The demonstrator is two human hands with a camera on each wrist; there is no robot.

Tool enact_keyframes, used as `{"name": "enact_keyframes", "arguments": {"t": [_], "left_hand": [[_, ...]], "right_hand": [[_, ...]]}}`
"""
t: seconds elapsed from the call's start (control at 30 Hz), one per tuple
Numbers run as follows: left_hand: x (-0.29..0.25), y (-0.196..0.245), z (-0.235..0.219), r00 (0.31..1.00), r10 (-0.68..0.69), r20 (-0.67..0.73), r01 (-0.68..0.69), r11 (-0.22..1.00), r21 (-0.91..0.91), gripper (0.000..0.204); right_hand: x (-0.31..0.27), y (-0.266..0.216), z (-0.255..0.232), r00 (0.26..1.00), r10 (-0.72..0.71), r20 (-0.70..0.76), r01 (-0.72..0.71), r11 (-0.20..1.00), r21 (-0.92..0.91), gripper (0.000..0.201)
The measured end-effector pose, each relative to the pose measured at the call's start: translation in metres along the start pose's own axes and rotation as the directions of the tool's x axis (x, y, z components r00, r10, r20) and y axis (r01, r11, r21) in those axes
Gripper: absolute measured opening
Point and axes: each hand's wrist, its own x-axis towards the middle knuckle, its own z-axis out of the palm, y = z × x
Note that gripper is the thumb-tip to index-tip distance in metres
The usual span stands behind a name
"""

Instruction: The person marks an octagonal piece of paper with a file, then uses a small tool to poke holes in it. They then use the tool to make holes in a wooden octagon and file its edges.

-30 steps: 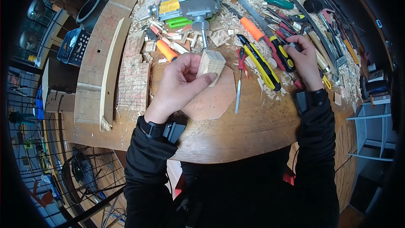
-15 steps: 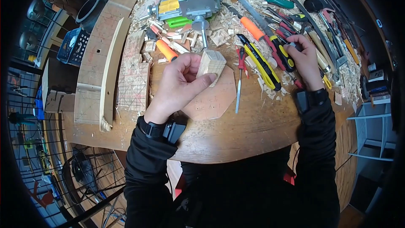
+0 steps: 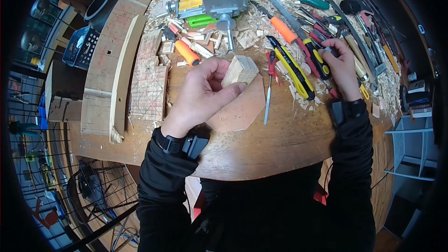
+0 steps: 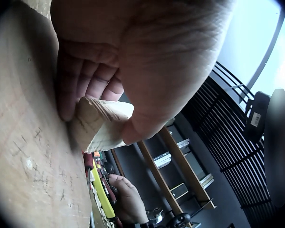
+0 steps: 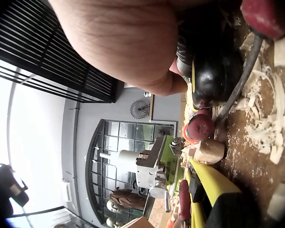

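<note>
In the head view my left hand (image 3: 198,95) pinches a small faceted wooden block (image 3: 240,71) between thumb and fingers, above a thin light-brown board (image 3: 242,112). The left wrist view shows the block (image 4: 102,126) tilted, with the thumb on one side and curled fingers behind. My right hand (image 3: 343,67) is among the tools at the right, its fingers bent round a dark handle that they largely hide. Close by lie a yellow-and-black handle (image 3: 316,58) and a yellow utility knife (image 3: 294,72). In the right wrist view the right hand (image 5: 123,42) covers part of the handle.
A metal vise (image 3: 224,0) stands at the back centre. Wood shavings and orange-handled tools (image 3: 283,30) surround it. A thin red-handled tool (image 3: 271,65) lies beside the knife. Marked wooden boards (image 3: 102,65) and a long wooden strip (image 3: 123,74) lie left.
The head view has shifted slightly. The block in my left hand has turned a little, showing its facets at another angle. My right hand has barely moved.
</note>
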Motion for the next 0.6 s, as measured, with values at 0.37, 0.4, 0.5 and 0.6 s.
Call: {"name": "enact_keyframes", "arguments": {"t": [0.37,0.4,0.5,0.6], "left_hand": [[0.0005,-0.0007,-0.0003,1.000,-0.013,0.005,0.013,1.000,0.006,0.032],[0.0006,-0.0014,-0.0006,1.000,-0.006,0.004,0.006,1.000,0.010,0.032],[0.0005,-0.0022,-0.0007,1.000,0.002,0.002,-0.002,1.000,0.020,0.032],[0.0006,-0.0016,-0.0010,1.000,0.000,0.004,0.000,1.000,0.025,0.032]], "right_hand": [[0.0002,-0.0002,-0.0002,1.000,-0.003,-0.004,0.003,1.000,-0.020,0.017],[0.0005,0.0005,0.0000,1.000,-0.011,-0.005,0.011,1.000,-0.009,0.017],[0.0005,0.0008,0.0004,1.000,-0.012,-0.006,0.012,1.000,0.010,0.017],[0.0001,-0.0012,0.0003,1.000,-0.007,-0.003,0.007,1.000,0.008,0.017]]}}
